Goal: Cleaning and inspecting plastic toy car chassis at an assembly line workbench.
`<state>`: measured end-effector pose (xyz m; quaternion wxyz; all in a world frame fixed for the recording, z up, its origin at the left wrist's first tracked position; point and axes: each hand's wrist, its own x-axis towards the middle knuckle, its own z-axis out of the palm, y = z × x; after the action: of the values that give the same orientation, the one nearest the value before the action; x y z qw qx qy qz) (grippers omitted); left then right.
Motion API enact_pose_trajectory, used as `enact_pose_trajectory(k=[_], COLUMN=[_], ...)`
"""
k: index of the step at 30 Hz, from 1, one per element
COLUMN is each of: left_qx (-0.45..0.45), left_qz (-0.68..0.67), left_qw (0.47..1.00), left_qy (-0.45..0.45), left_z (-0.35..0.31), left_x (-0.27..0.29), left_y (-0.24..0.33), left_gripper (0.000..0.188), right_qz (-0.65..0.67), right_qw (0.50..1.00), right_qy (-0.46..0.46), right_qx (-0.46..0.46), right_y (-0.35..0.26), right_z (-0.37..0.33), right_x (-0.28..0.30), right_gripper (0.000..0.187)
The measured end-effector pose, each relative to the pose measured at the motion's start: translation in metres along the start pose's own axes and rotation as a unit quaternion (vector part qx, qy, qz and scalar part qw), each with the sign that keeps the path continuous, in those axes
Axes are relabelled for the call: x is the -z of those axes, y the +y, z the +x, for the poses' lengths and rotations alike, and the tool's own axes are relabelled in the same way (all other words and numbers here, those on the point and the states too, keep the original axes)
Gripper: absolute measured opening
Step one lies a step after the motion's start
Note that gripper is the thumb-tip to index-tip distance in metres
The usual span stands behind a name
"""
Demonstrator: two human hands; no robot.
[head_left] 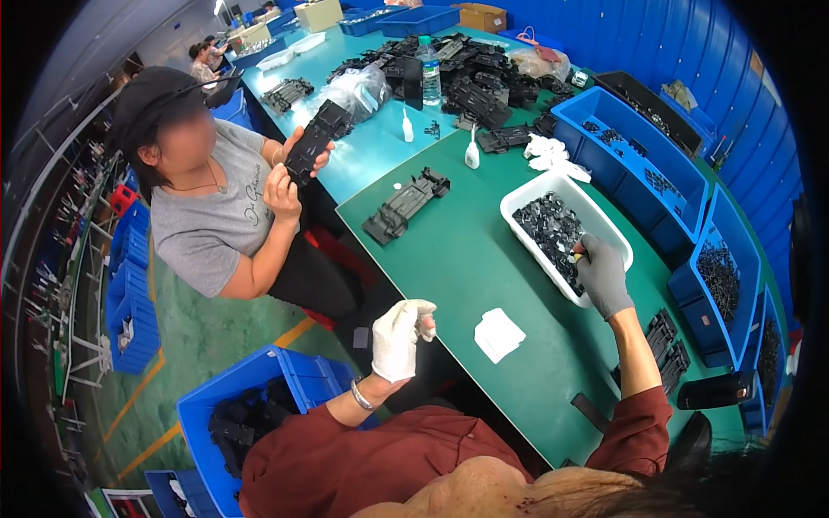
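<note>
My right hand point(603, 274), in a grey glove, reaches into a white plastic tray point(615, 231) on the green table. Its fingers are pinched together at the heap of small black plastic parts point(546, 226); what lies between them is too small to make out. My left hand point(399, 339), in a white glove with a bare fingertip showing, is raised in the air by the table's near-left edge. Its fingers are curled closed, and anything inside is hidden. Between my hands a white card-like sheet point(499, 336) lies flat. Farther off rests a black plastic chassis point(406, 205).
A co-worker point(216, 190) at the left holds another black chassis point(318, 142). Blue bins point(635, 164) of parts line the right side. Chassis pieces point(484, 91) are piled at the back, near a water bottle point(428, 71) and small white dropper bottles point(471, 155). A blue crate point(298, 375) stands below left.
</note>
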<state>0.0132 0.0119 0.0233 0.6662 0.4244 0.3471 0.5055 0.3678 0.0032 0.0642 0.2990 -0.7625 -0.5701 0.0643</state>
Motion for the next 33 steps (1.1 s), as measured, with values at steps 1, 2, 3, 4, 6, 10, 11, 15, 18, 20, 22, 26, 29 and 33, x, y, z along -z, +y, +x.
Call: enact_pose_trajectory(k=[1, 2, 3, 4, 6, 10, 11, 15, 18, 20, 22, 26, 29, 33], left_qx=[0.000, 0.000, -0.002, -0.003, -0.004, -0.006, -0.006, -0.007, -0.002, 0.002, -0.004, -0.016, -0.010, -0.004], left_qz=[0.001, 0.001, 0.004, 0.007, 0.009, 0.004, 0.004, 0.010, 0.011, 0.011, 0.019, 0.027, 0.011, -0.004], left_qw=[1.000, 1.000, 1.000, 1.000, 1.000, 1.000, 1.000, 1.000, 1.000, 1.000, 1.000, 1.000, 1.000, 1.000], left_qy=[-0.001, -0.001, -0.003, -0.006, -0.006, -0.005, -0.005, -0.008, -0.008, -0.008, -0.006, 0.002, 0.010, 0.024], left_z=[0.000, -0.001, -0.001, -0.001, 0.000, -0.001, -0.001, 0.000, 0.000, 0.000, -0.001, -0.003, -0.007, -0.010], left_x=[0.000, 0.000, 0.001, 0.001, 0.001, 0.001, 0.001, 0.002, 0.001, 0.001, 0.000, 0.001, 0.002, 0.007], left_y=[0.000, 0.000, -0.001, -0.001, -0.001, -0.002, -0.003, -0.003, -0.003, -0.002, -0.001, -0.001, -0.002, -0.008], left_gripper=[0.033, 0.033, 0.034, 0.034, 0.034, 0.034, 0.034, 0.034, 0.035, 0.035, 0.035, 0.034, 0.034, 0.033], right_qz=[0.002, 0.002, -0.008, -0.017, -0.015, -0.032, -0.032, -0.025, -0.025, -0.025, -0.030, -0.043, -0.066, -0.070], right_qw=[1.000, 1.000, 1.000, 1.000, 1.000, 0.999, 0.999, 1.000, 1.000, 1.000, 0.999, 0.998, 0.996, 0.997], right_qy=[0.004, 0.004, -0.001, -0.005, -0.008, -0.003, -0.003, -0.005, -0.001, 0.005, -0.008, -0.002, 0.024, 0.014], right_qx=[0.003, 0.004, 0.006, 0.008, 0.010, 0.017, 0.017, 0.016, 0.006, -0.001, 0.005, 0.035, 0.050, 0.029], right_y=[0.001, 0.000, 0.000, 0.000, -0.002, -0.009, -0.008, -0.004, 0.001, 0.001, -0.003, -0.004, -0.005, -0.004], right_z=[0.000, 0.000, 0.000, 0.000, 0.000, -0.002, -0.002, -0.001, 0.000, 0.000, -0.001, -0.002, -0.005, -0.008], right_x=[-0.001, 0.000, 0.000, 0.000, 0.002, 0.004, 0.004, 0.003, -0.001, -0.001, 0.002, 0.002, 0.002, 0.005], right_gripper=[0.013, 0.013, 0.014, 0.014, 0.015, 0.015, 0.015, 0.015, 0.015, 0.015, 0.014, 0.013, 0.010, 0.010])
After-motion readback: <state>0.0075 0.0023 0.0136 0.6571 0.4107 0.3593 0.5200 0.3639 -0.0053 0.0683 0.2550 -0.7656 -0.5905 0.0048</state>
